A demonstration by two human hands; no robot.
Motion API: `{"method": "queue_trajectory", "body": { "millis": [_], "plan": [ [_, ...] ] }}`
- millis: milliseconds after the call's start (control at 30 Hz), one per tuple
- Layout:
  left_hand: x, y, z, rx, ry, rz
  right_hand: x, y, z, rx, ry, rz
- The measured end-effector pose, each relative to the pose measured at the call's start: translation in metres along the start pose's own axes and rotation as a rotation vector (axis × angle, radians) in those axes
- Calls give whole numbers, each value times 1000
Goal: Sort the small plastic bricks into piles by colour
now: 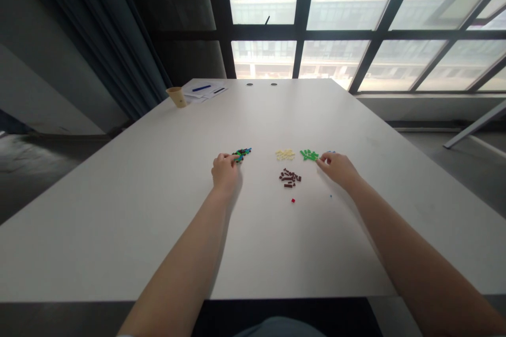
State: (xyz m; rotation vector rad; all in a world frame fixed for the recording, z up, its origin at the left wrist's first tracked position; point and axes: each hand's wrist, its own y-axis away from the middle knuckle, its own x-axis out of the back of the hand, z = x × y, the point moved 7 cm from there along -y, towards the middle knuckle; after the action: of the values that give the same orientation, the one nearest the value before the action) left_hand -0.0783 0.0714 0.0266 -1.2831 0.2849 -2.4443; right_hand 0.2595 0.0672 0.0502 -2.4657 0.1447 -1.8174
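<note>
My left hand (pixel 225 171) rests at a mixed pile of small green, blue and dark pieces (pixel 244 152), its fingers closed at the pile's near left side; what they pinch is too small to name. At the right edge of the green pieces (pixel 309 155) is my right hand (pixel 336 167), thumb and fingertips together, with a bit of blue showing behind the fingers. Between the hands lie pale yellow pieces (pixel 285 154), and nearer to me dark brown pieces (pixel 290 178). One red piece (pixel 293 200) sits below the brown ones.
A tiny blue piece (pixel 331 196) lies below my right hand. At the white table's (pixel 158 253) far left stand a paper cup (pixel 177 97) and papers (pixel 203 96) with a blue pen (pixel 201 88) on them. Windows rise behind the far edge.
</note>
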Motion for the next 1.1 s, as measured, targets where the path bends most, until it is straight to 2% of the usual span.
{"method": "queue_trajectory", "body": {
  "millis": [100, 200, 567, 633, 733, 800, 933, 1033, 1100],
  "plan": [
    [-8, 3, 3, 0, -106, -58, 0, 31, -30, 118, -103, -79],
    [-12, 4, 6, -11, -174, -76, -2, 51, -45, 169, -187, -119],
    [-16, 3, 9, -29, -245, -89, 3, 46, -34, 190, -288, -29],
    [-15, 3, 15, -72, -204, -95, 9, 44, -28, 171, -303, 10],
    [-12, 8, 32, -166, 17, -116, 26, 40, -10, 95, -325, 149],
    [-12, 16, 46, -180, 223, -161, 38, 38, 7, 20, -347, 247],
    [-24, 43, 77, -90, 617, -363, 46, 34, 33, -85, -378, 333],
    [-38, 66, 99, 5, 935, -569, 43, 32, 36, -90, -377, 336],
    [-41, 75, 107, 54, 1053, -645, 41, 33, 32, -75, -375, 331]
  ]
}}
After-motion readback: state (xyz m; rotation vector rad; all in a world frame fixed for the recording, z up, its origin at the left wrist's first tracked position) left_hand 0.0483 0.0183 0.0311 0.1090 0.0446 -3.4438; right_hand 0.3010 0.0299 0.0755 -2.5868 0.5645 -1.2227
